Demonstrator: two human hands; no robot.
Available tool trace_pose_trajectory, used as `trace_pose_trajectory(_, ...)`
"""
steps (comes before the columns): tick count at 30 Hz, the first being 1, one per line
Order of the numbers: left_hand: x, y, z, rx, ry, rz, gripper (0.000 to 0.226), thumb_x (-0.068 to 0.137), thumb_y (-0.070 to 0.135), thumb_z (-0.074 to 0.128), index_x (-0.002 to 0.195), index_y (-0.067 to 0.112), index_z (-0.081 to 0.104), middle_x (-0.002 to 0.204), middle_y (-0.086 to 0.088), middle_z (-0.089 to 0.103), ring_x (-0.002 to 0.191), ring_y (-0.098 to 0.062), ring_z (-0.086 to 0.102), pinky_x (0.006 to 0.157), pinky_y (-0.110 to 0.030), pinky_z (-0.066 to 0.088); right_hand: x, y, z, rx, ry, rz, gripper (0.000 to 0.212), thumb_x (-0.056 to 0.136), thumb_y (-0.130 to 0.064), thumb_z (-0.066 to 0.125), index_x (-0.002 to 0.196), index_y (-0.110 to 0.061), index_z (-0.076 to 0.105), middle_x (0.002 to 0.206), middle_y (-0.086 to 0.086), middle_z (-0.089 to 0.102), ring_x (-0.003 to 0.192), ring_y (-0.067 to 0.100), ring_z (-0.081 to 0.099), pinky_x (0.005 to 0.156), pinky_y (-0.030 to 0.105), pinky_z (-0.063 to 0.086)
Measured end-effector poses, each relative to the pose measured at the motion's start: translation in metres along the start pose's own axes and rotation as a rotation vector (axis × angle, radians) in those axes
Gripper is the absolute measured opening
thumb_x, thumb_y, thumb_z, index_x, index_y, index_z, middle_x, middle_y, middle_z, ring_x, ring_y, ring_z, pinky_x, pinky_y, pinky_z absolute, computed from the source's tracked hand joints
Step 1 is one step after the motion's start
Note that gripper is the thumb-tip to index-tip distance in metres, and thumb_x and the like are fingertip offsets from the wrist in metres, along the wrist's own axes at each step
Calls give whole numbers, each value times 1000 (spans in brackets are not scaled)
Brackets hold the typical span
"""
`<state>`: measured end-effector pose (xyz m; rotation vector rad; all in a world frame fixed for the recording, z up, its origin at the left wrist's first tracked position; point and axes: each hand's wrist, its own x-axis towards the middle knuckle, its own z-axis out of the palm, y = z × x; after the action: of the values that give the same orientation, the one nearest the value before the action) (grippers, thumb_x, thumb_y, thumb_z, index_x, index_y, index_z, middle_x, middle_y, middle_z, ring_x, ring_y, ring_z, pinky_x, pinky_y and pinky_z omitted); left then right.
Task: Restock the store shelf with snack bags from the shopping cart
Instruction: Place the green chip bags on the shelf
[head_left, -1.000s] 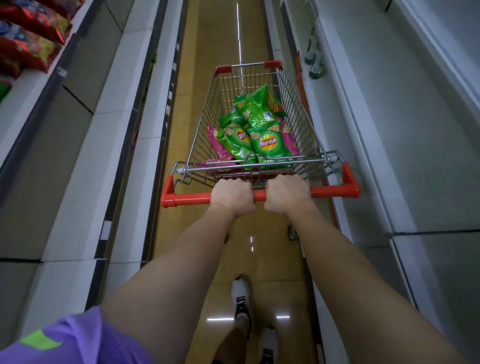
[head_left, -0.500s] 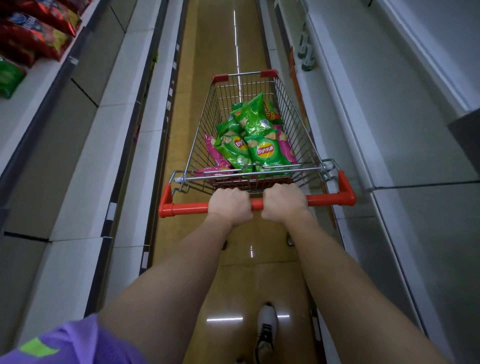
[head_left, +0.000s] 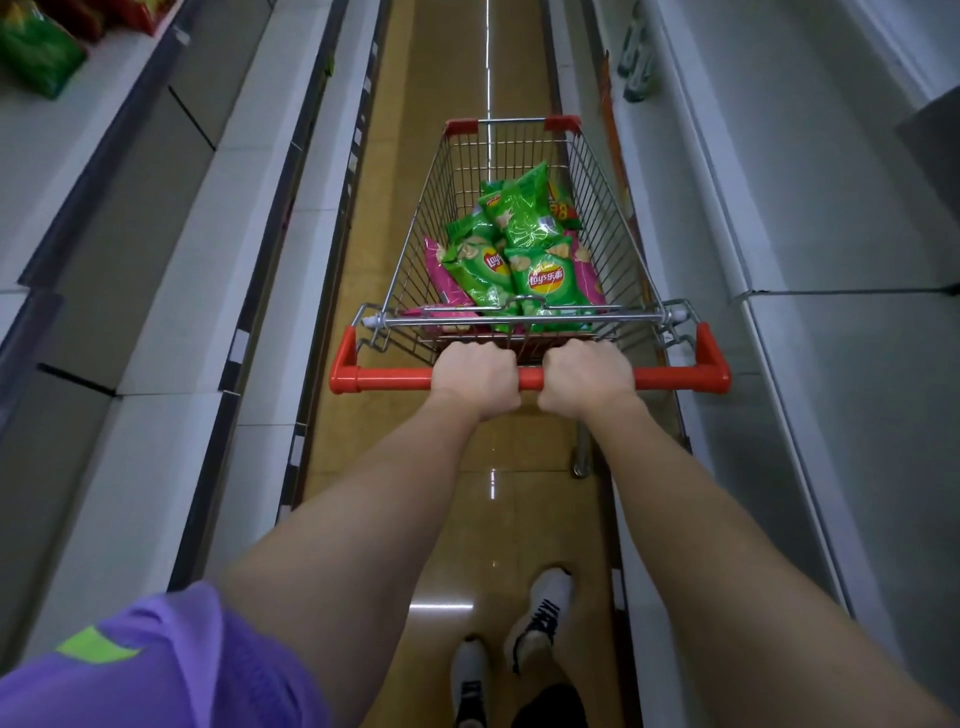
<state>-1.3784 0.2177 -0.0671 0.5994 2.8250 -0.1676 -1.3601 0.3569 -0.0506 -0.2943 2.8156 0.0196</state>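
Both hands wrapped tight on the red cart handle (head_left: 530, 378), left hand (head_left: 477, 377), right hand (head_left: 587, 375). Snack bags (head_left: 519, 254) piled in the shopping cart (head_left: 605, 208) at twelve o'clock. Shelf (head_left: 93, 104) at ten o'clock barely stocked; restocking not begun.

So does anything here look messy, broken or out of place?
Nothing stands out. The snack bags lie in a loose heap inside the shopping cart, none torn or spilled on the floor. The left hand and right hand both grip the red handle.
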Motion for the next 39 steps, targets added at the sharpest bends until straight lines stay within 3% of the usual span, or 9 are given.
trace_pose_trajectory(8, -52, 29, 9, 1, -8, -15, 25, 87, 31, 53, 64, 25, 47, 65, 6, 55, 62, -18, 59, 74, -36, 57, -55, -7, 16, -11, -8, 3, 13, 79, -32, 57, 71, -22, 57, 66, -6, 53, 66, 20, 59, 75, 36, 54)
trace_pose_trajectory(11, -68, 39, 15, -19, 12, -40, 24, 86, 31, 54, 64, 22, 48, 76, 3, 65, 71, -23, 64, 76, -34, 55, -72, -9, 24, -7, -6, 12, 15, 79, -33, 57, 76, -19, 63, 67, -6, 54, 67, 23, 60, 72, 34, 52)
trace_pose_trajectory(15, -92, 58, 17, -11, 60, -30, 15, 87, 32, 54, 86, 21, 65, 95, -3, 73, 81, -27, 67, 72, -34, 47, -97, -9, 32, -16, 37, 6, 19, 80, -33, 57, 90, -21, 68, 88, 2, 67, 84, 30, 68, 73, 35, 50)
trace_pose_trajectory(17, -105, 65, 20, -7, 48, -28, 19, 87, 32, 54, 93, 20, 67, 100, -5, 73, 88, -29, 69, 78, -36, 52, -110, -12, 37, -22, 35, 13, 18, 80, -34, 57, 90, -21, 66, 84, 3, 63, 80, 30, 66, 72, 37, 52)
trace_pose_trajectory(22, -140, 86, 34, -6, 64, -42, 14, 88, 33, 52, 83, 21, 57, 90, -4, 67, 76, -30, 62, 72, -37, 47, -147, -15, 55, -67, 45, -12, 15, 79, -33, 57, 77, -19, 58, 65, 2, 47, 63, 28, 53, 65, 35, 45)
trace_pose_trajectory(28, -175, 99, 46, 12, 68, -47, 16, 89, 33, 51, 82, 19, 51, 79, -2, 51, 71, -28, 50, 69, -36, 40, -183, -24, 67, -57, 51, -42, 12, 78, -30, 56, 73, -19, 55, 63, 1, 46, 62, 29, 52, 65, 35, 46)
trace_pose_trajectory(34, -207, 108, 54, 6, 62, -37, 21, 90, 33, 50, 74, 19, 47, 71, 0, 51, 66, -27, 54, 66, -36, 46, -215, -34, 77, -63, 25, -37, 17, 80, -29, 56, 67, -21, 48, 64, 1, 48, 61, 27, 51, 66, 36, 43)
trace_pose_trajectory(39, -241, 118, 61, -21, 80, -18, 16, 90, 30, 50, 77, 21, 49, 77, 0, 53, 70, -26, 53, 68, -36, 42, -248, -46, 88, -80, 33, -27, 13, 78, -30, 54, 70, -20, 55, 66, 3, 53, 59, 27, 53, 65, 36, 47)
